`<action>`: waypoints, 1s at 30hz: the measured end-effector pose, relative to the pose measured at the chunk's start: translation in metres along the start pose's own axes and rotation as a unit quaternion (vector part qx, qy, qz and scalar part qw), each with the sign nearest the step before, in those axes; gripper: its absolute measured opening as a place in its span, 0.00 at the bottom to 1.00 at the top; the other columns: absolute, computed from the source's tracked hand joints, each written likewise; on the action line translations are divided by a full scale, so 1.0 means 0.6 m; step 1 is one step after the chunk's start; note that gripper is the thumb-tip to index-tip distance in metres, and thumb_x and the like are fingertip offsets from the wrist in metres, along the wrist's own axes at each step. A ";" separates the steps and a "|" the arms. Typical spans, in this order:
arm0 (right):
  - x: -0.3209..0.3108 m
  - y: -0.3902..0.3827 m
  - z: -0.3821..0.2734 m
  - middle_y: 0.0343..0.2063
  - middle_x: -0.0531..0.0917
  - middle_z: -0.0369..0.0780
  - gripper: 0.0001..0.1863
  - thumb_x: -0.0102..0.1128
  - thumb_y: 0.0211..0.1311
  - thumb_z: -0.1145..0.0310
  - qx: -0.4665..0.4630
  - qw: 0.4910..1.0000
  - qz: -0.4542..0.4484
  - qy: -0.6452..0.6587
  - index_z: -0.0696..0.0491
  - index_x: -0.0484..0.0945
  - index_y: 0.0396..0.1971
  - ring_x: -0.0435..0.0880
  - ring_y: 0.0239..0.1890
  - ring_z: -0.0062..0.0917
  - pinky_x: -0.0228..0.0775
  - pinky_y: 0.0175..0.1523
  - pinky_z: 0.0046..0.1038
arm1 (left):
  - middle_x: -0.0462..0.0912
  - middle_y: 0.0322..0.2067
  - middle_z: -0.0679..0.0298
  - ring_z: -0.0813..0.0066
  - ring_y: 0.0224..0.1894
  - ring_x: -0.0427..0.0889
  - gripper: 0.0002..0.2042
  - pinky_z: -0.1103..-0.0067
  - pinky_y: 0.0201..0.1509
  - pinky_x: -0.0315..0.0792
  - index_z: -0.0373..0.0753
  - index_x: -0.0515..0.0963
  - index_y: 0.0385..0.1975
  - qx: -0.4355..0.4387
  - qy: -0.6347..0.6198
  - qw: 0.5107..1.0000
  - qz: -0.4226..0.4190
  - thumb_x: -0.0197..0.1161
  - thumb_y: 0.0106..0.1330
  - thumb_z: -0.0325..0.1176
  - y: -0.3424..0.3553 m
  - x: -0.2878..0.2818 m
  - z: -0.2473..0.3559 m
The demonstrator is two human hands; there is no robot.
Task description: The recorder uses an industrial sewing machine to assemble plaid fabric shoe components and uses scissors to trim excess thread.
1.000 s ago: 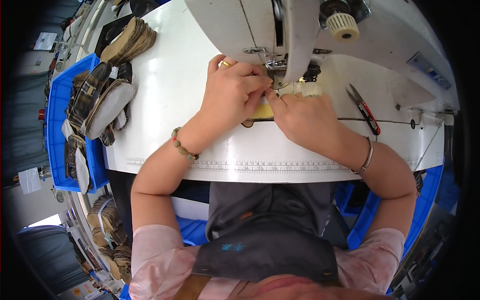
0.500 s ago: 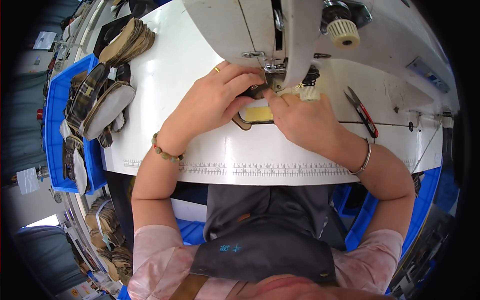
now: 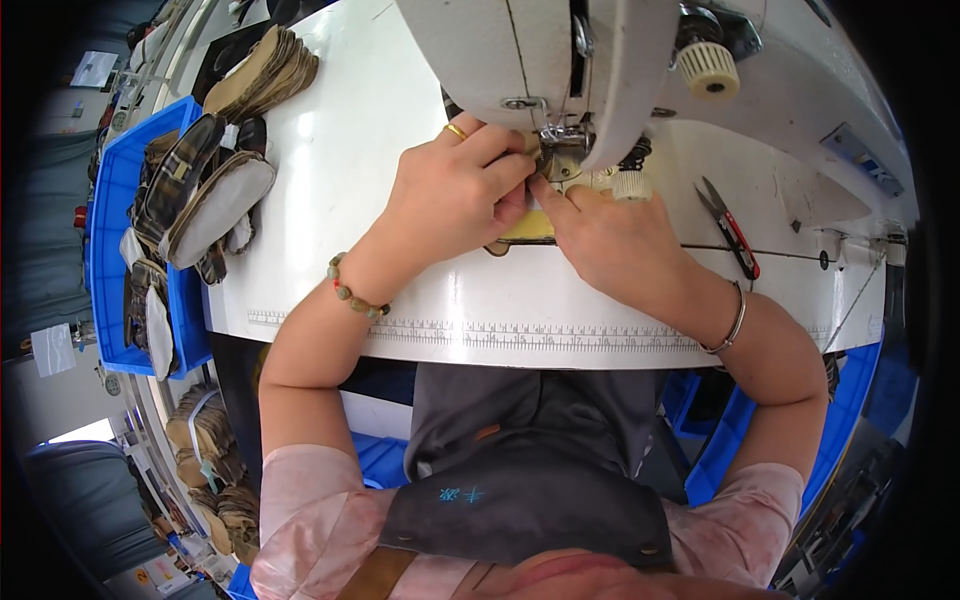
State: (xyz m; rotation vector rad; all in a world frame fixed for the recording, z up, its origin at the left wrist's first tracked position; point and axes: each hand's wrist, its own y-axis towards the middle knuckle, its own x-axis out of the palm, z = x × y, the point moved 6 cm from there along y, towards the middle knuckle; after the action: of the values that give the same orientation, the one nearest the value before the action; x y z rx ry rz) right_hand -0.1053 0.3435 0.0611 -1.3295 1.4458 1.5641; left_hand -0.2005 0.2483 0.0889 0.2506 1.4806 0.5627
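Both hands are at the needle area of a white sewing machine (image 3: 565,140). My left hand (image 3: 455,195) is closed, its fingertips pinched together just left of the presser foot. A dark piece of material (image 3: 450,103) shows a little beyond its knuckles; the rest is hidden under the hand and machine head. My right hand (image 3: 620,240) lies to the right with curled fingers, the index fingertip meeting the left fingertips near the needle. What the right fingers grip, if anything, is hidden. Below the fingertips a yellow patch (image 3: 528,228) shows on the machine bed.
Red-and-black thread snips (image 3: 735,235) lie right of my right hand. At the left, a blue crate (image 3: 105,250) holds plaid shoe parts (image 3: 180,185). Stacked tan soles (image 3: 262,75) lie at the far left of the white table (image 3: 340,130). A ruler strip (image 3: 540,338) runs along the near edge.
My left hand has turned and moved slightly right, its fingertips drawing together over the dark piece, which was more visible before. My right index fingertip stays by the needle. The view has shifted slightly.
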 end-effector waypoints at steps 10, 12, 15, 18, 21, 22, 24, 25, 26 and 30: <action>-0.005 0.003 -0.002 0.15 0.80 0.35 0.22 0.58 0.52 0.72 -0.001 1.000 0.007 -0.003 0.60 0.80 0.50 0.81 0.17 0.24 0.69 0.20 0.27 | 0.83 0.36 0.74 0.72 0.42 0.79 0.08 0.71 0.52 0.71 0.47 0.84 0.29 -0.009 -0.001 1.000 0.014 0.70 0.48 0.30 -0.006 -0.001 -0.005; -0.004 0.003 -0.002 0.15 0.80 0.35 0.22 0.58 0.51 0.72 0.004 1.000 -0.002 -0.001 0.60 0.80 0.49 0.81 0.16 0.24 0.69 0.20 0.27 | 0.83 0.36 0.74 0.72 0.42 0.79 0.08 0.72 0.52 0.71 0.47 0.85 0.30 0.002 0.001 0.999 0.033 0.70 0.48 0.30 -0.006 -0.005 -0.004; -0.004 0.002 -0.001 0.14 0.80 0.35 0.22 0.59 0.51 0.72 -0.003 1.000 0.010 0.003 0.60 0.80 0.49 0.81 0.16 0.25 0.69 0.20 0.27 | 0.83 0.37 0.74 0.73 0.43 0.79 0.08 0.72 0.51 0.70 0.47 0.85 0.30 0.010 -0.021 0.999 0.030 0.70 0.49 0.30 -0.005 -0.008 -0.002; -0.005 -0.001 0.000 0.13 0.79 0.36 0.22 0.60 0.50 0.71 0.002 1.000 0.025 0.008 0.60 0.81 0.47 0.80 0.14 0.25 0.68 0.19 0.28 | 0.83 0.37 0.73 0.73 0.44 0.79 0.07 0.71 0.53 0.69 0.47 0.86 0.30 0.011 -0.017 1.000 0.011 0.70 0.50 0.30 -0.004 -0.012 0.000; -0.005 -0.003 0.008 0.11 0.77 0.35 0.22 0.61 0.48 0.71 0.014 0.998 0.057 -0.037 0.59 0.82 0.47 0.78 0.12 0.26 0.67 0.18 0.28 | 0.83 0.38 0.73 0.73 0.44 0.79 0.07 0.69 0.54 0.68 0.47 0.86 0.29 0.005 -0.018 1.000 0.009 0.70 0.50 0.29 -0.005 -0.013 0.000; 0.000 -0.002 0.009 0.11 0.77 0.35 0.22 0.61 0.48 0.71 0.014 0.998 0.057 -0.037 0.59 0.82 0.47 0.78 0.12 0.26 0.67 0.18 0.28 | 0.84 0.38 0.73 0.72 0.43 0.79 0.07 0.68 0.55 0.68 0.47 0.86 0.30 0.000 -0.024 1.000 0.008 0.70 0.50 0.29 -0.005 -0.011 -0.001; 0.002 -0.002 0.012 0.10 0.76 0.35 0.23 0.62 0.47 0.71 0.017 0.997 0.079 -0.019 0.58 0.83 0.47 0.77 0.11 0.26 0.67 0.17 0.29 | 0.84 0.38 0.73 0.72 0.43 0.79 0.07 0.68 0.55 0.67 0.47 0.86 0.30 -0.005 -0.031 0.999 0.007 0.70 0.51 0.29 -0.006 -0.008 -0.003; 0.002 -0.001 0.011 0.10 0.76 0.35 0.23 0.62 0.47 0.71 0.018 0.997 0.078 -0.018 0.58 0.83 0.47 0.77 0.11 0.26 0.67 0.17 0.29 | 0.83 0.38 0.73 0.72 0.42 0.79 0.07 0.68 0.54 0.67 0.47 0.86 0.30 -0.013 -0.035 0.999 0.010 0.70 0.50 0.29 -0.007 -0.008 -0.005; 0.002 0.001 0.010 0.09 0.76 0.35 0.23 0.62 0.47 0.71 0.022 0.997 0.075 -0.017 0.58 0.82 0.48 0.78 0.11 0.27 0.67 0.18 0.29 | 0.83 0.37 0.73 0.71 0.41 0.79 0.07 0.69 0.54 0.67 0.47 0.86 0.30 -0.019 -0.039 0.999 0.013 0.71 0.50 0.29 -0.008 -0.008 -0.006; 0.000 0.002 0.006 0.10 0.77 0.37 0.22 0.61 0.48 0.72 0.027 0.998 0.054 -0.015 0.59 0.82 0.47 0.79 0.13 0.28 0.69 0.19 0.30 | 0.83 0.37 0.72 0.70 0.39 0.78 0.08 0.69 0.53 0.67 0.47 0.86 0.30 -0.027 -0.029 0.999 0.011 0.71 0.49 0.28 -0.009 -0.009 0.001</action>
State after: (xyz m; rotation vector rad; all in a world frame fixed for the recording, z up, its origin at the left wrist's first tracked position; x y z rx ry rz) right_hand -0.1075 0.3468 0.0613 -1.2105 1.5536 1.5935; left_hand -0.1989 0.2415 0.0909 0.2394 1.4054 0.6072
